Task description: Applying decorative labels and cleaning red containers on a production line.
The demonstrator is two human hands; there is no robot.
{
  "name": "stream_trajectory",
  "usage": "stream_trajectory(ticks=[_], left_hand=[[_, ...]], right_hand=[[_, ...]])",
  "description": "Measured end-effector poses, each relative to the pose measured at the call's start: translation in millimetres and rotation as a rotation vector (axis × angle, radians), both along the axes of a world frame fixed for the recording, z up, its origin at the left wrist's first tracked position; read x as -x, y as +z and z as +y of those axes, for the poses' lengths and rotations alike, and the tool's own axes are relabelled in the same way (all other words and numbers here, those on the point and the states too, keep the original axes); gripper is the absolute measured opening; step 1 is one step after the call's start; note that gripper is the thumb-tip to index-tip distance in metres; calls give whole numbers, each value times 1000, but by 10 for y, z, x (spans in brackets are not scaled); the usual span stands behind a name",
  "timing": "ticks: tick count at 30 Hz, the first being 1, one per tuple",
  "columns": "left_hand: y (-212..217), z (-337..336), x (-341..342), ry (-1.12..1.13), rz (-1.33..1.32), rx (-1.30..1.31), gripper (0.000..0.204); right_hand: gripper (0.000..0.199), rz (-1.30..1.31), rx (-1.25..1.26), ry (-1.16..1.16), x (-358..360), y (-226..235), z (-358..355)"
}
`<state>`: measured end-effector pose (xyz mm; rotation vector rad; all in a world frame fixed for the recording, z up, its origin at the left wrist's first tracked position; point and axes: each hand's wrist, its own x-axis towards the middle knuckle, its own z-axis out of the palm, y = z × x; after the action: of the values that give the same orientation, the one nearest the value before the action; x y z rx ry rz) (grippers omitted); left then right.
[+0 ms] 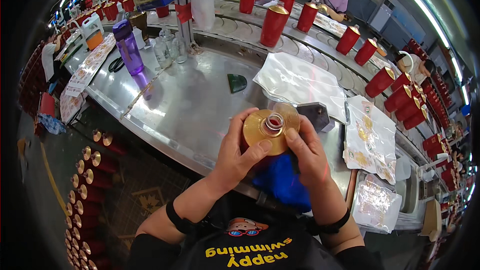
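My left hand is closed around a red bottle with a gold shoulder. Its clear, open neck points up toward me, and most of the red body is hidden underneath. A thin, round gold piece overlaps the far right side of that shoulder. My right hand pinches this piece, thumb on top and fingers behind, close against the bottle. Whether the piece is stuck to the shoulder I cannot tell. Below my hands, a blue cloth hangs at the table's near edge.
A dark block stands just beyond my right hand on the metal table. White sheets and gold-printed sheets lie right. A green piece, purple bottle and glass bottles stand farther off. Red bottles line the conveyor.
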<state>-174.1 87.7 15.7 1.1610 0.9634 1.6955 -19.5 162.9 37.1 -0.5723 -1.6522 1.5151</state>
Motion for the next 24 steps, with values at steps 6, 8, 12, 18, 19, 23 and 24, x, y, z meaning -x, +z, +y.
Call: stream_trajectory(ticks=[6,8,12,18,19,23,24], left_hand=[[69,123,167,-168,-46,65,70],[65,169,208,-212,-33,69,70],[-22,181,180,-61,50,-45,70],[-168,-120,-129,568,983,-356,58],[-185,-138,-175,617,1016,-377,55],[-226,-57,-167,514,842,-495,56],[-232,-24,-101,446,788,-484,57]], right_hand=[[37,32,3,27,14,-9,47],[37,50,25,-19,20,-32,24],[37,83,30,-37,21,-59,-8],[36,84,31,-63,42,-74,-48],[35,95,38,-69,45,-74,-57],[32,27,3,-104,1,-48,-77],[32,43,14,-119,-21,-36,-71]])
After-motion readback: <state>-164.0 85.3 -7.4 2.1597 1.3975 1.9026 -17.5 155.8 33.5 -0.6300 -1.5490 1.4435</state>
